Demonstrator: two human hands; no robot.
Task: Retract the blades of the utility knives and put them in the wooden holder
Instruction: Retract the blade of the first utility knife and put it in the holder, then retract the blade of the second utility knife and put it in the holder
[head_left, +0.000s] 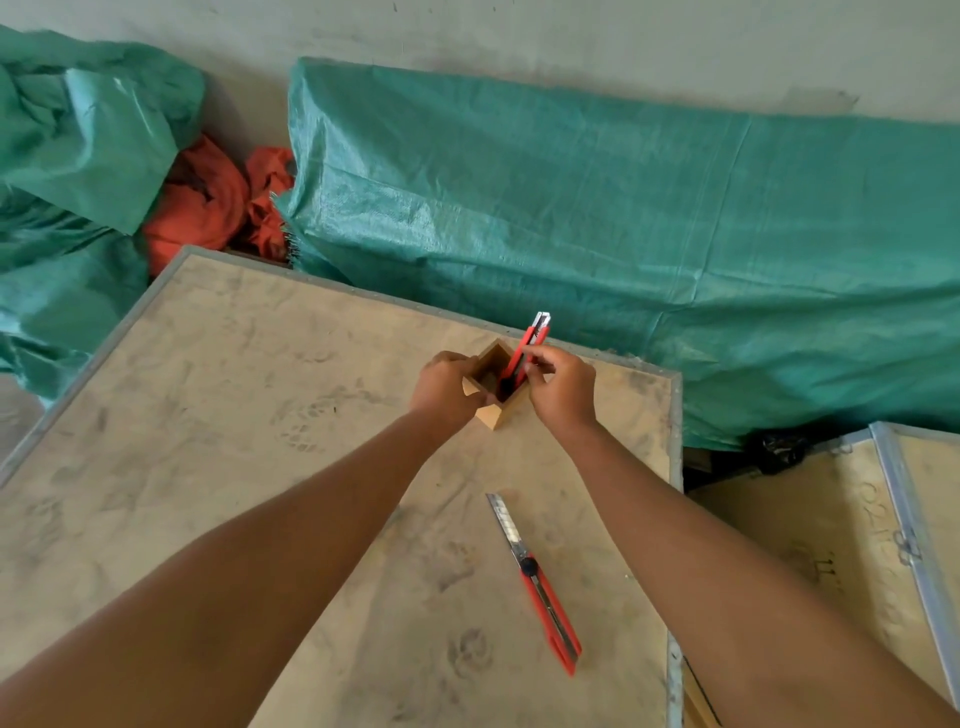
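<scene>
A small square wooden holder (492, 356) stands near the far edge of a dusty plywood board (260, 415). My left hand (448, 388) grips the holder's left side. My right hand (563, 387) pinches a red utility knife (535, 338) that stands tilted in the holder, its lower end inside and its upper end leaning toward the far right. No extended blade shows on it. A second red utility knife (548, 603) lies flat on the board nearer to me, its segmented blade (503, 519) fully extended and pointing away.
Green tarpaulin (623, 234) covers bulky things beyond the board, with orange cloth (208, 202) at the far left. Another metal-edged plywood crate (852, 545) sits to the right, across a gap. The board's metal right edge (674, 467) runs close to the holder.
</scene>
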